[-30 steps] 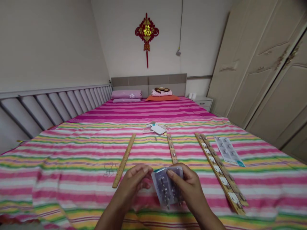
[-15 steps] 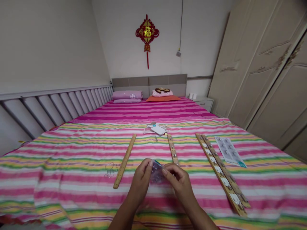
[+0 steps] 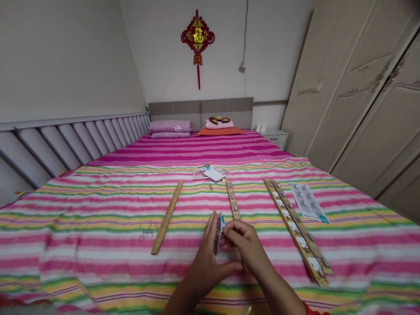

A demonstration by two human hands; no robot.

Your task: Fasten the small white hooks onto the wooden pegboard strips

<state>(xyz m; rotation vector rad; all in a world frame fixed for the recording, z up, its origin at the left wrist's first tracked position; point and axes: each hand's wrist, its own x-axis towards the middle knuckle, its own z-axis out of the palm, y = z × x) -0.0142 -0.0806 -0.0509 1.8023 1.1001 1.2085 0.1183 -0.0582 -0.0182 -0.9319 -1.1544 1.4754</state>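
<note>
A small clear plastic packet [image 3: 218, 240] with a teal label stands nearly edge-on between my two hands, over the striped sheet. My left hand [image 3: 205, 256] is open along its left side: the fingers are stretched straight against it and the thumb points right, away from it. My right hand [image 3: 244, 240] is closed in a pinch at the packet's right side, near the label. Just beyond it lies a wooden strip [image 3: 232, 199] with small metal pieces along it, its near end hidden by my right hand. What is inside the packet is too small to name.
A bare wooden strip [image 3: 167, 218] lies to the left beside tangled thin wire [image 3: 147, 230]. At right, two strips with white and metal pieces [image 3: 293, 227] lie near a printed sheet [image 3: 308, 201]. Opened packaging [image 3: 213, 174] lies farther back. A wardrobe [image 3: 354, 96] borders the bed.
The packet has turned from facing me to nearly edge-on. My left thumb has come off it and the left fingers have straightened. The view has shifted slightly.
</note>
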